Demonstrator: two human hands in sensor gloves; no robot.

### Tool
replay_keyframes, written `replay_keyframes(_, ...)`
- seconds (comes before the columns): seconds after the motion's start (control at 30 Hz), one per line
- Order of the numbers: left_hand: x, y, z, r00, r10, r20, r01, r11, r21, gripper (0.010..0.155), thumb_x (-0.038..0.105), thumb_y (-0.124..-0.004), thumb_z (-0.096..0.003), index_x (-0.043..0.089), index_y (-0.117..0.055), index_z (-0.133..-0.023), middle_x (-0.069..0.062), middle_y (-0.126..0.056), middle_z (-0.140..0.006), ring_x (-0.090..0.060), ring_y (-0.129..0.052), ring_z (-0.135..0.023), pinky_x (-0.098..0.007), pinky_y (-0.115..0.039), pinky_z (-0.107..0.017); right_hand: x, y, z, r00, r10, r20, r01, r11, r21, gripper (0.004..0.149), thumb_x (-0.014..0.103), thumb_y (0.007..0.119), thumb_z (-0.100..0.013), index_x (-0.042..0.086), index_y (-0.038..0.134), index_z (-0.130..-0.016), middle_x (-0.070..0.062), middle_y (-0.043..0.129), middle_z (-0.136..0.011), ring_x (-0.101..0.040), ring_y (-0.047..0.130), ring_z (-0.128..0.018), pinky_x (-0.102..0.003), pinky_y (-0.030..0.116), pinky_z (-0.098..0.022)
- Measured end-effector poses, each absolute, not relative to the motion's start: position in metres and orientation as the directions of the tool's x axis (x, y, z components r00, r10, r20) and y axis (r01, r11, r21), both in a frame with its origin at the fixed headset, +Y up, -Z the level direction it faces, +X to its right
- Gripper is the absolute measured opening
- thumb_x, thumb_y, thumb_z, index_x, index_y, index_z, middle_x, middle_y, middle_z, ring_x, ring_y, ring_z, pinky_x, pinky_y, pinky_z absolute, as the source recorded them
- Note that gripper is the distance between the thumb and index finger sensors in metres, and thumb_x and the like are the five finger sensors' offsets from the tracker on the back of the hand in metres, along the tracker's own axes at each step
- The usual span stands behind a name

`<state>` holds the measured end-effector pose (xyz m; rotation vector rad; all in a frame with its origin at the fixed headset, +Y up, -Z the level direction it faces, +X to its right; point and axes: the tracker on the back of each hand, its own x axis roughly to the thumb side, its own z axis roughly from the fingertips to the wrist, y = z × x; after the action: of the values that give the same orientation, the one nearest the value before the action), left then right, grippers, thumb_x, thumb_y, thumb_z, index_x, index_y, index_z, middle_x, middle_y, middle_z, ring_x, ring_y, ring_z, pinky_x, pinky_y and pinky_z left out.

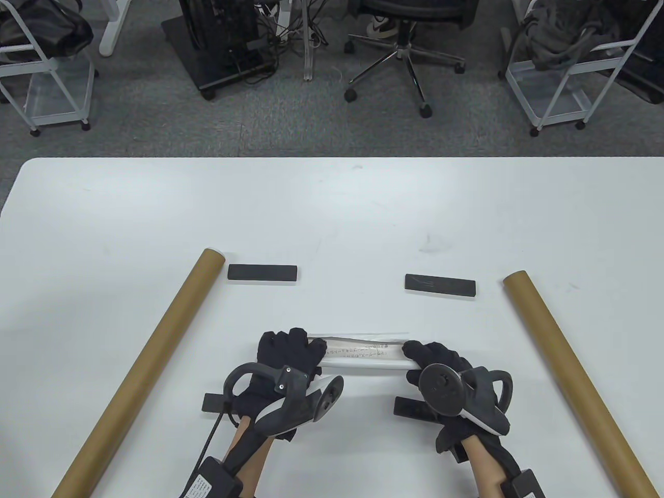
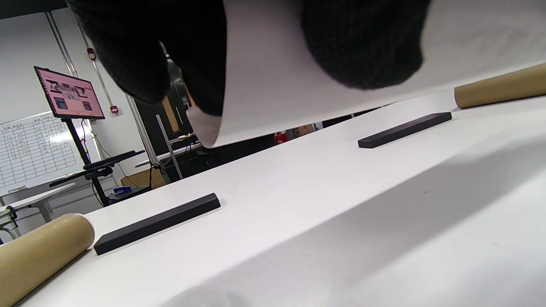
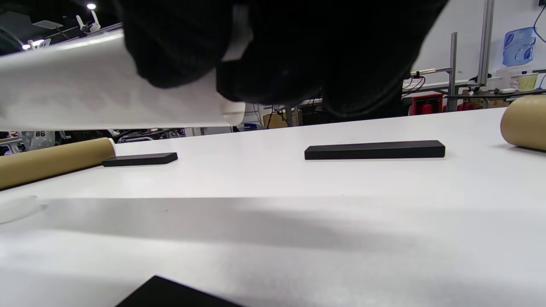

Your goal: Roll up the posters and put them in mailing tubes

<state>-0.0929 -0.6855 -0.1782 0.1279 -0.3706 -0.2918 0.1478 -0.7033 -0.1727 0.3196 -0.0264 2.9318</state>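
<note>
Both hands are on the rolled poster (image 1: 363,354) near the front edge of the table (image 1: 332,207), about midway along it. The left hand (image 1: 288,358) grips the roll's left end, fingers curled over the top; the right hand (image 1: 441,368) grips the right end the same way. In the wrist views the roll hangs clear above the tabletop, its shadow lying beneath it.

So the rolling looks done, or close to done, and the storing is up next. The left mailing tube (image 1: 142,371) runs diagonally towards the front left corner, its open mouth pointing away from the person. The right mailing tube (image 1: 573,373) mirrors it towards the front right corner. Neither is touched yet.

Two black bars (image 1: 262,272) (image 1: 440,285) lie further back between the tube mouths, and two more (image 1: 215,403) (image 1: 415,409) sit partly hidden under the wrists.

The next move, I'd say, calls for keeping the roll tight with one hand while the other fetches a tube, then lining the roll's end up with the open mouth. Loosen the grip and the paper will likely spring open.
</note>
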Motion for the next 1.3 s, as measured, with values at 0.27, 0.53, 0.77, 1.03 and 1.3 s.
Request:
replay_keyframes(0.27, -0.094, -0.6864, -0.1792, 0.898, -0.273, 0.346, 0.237, 0.961, 0.143, 0.052, 0.043, -0.067, -0.0487, 0.031, -0.073, -0.099, 0.001, -0.085, -0.095, -0.021, -0.097, -0.078, -0.054, -0.075, -0.075, 0.1481, -0.7051, -0.1722, -0.939, 0.253, 0.232, -0.246, -0.967, 0.061, 0.055, 0.031, 0.072, -0.05, 0.015, 0.061, -0.101, -0.011, 0.077, -0.091, -0.028, 0.088, -0.064, -0.059, 0.075, -0.062)
replay_keyframes(0.53, -0.1003, -0.6899, -0.1818, 0.91, -0.245, 0.334, 0.223, 0.969, 0.102, 0.049, 0.048, -0.072, -0.0465, 0.034, -0.073, -0.093, 0.006, -0.09, -0.089, -0.018, -0.101, -0.073, -0.051, -0.077, -0.075, 0.1449, -0.7049, -0.1717, -0.948, 0.218, 0.23, -0.216, -0.976, 0.033, 0.05, 0.028, 0.072, -0.049, 0.021, 0.067, -0.098, -0.009, 0.078, -0.09, -0.021, 0.089, -0.056, -0.054, 0.079, -0.06)
replay_keyframes(0.77, -0.0968, -0.6872, -0.179, 0.899, -0.287, 0.332, 0.247, 0.956, 0.156, 0.045, 0.038, -0.079, -0.0485, 0.042, -0.073, -0.093, 0.003, -0.082, -0.096, -0.019, -0.096, -0.077, -0.053, -0.075, -0.076, 0.1459, -0.7055, -0.171, -0.963, 0.156, 0.222, -0.159, -0.987, 0.001, 0.048, 0.031, 0.076, -0.047, 0.023, 0.072, -0.095, -0.01, 0.073, -0.092, -0.022, 0.086, -0.059, -0.054, 0.078, -0.061)
replay_keyframes(1.03, -0.0939, -0.688, -0.1766, 0.887, -0.352, 0.3, 0.315, 0.934, 0.166, 0.052, 0.044, -0.076, -0.0477, 0.044, -0.072, -0.099, 0.003, -0.084, -0.094, -0.017, -0.097, -0.069, -0.052, -0.076, -0.075, 0.1472, -0.7063, -0.1717, -0.96, 0.176, 0.219, -0.177, -0.984, 0.015, 0.057, 0.031, 0.076, -0.046, 0.018, 0.065, -0.101, -0.008, 0.078, -0.09, -0.021, 0.09, -0.057, -0.052, 0.08, -0.061)
replay_keyframes(1.3, -0.0935, -0.6898, -0.1778, 0.887, -0.338, 0.314, 0.304, 0.94, 0.154, 0.058, 0.042, -0.075, -0.0489, 0.037, -0.067, -0.106, 0.002, -0.084, -0.098, -0.017, -0.097, -0.068, -0.052, -0.076, -0.074, 0.141, -0.7065, -0.1709, -0.959, 0.161, 0.234, -0.163, -0.987, 0.013, 0.055, 0.024, 0.073, -0.05, 0.014, 0.062, -0.103, -0.014, 0.077, -0.095, -0.023, 0.093, -0.061, -0.052, 0.081, -0.062)
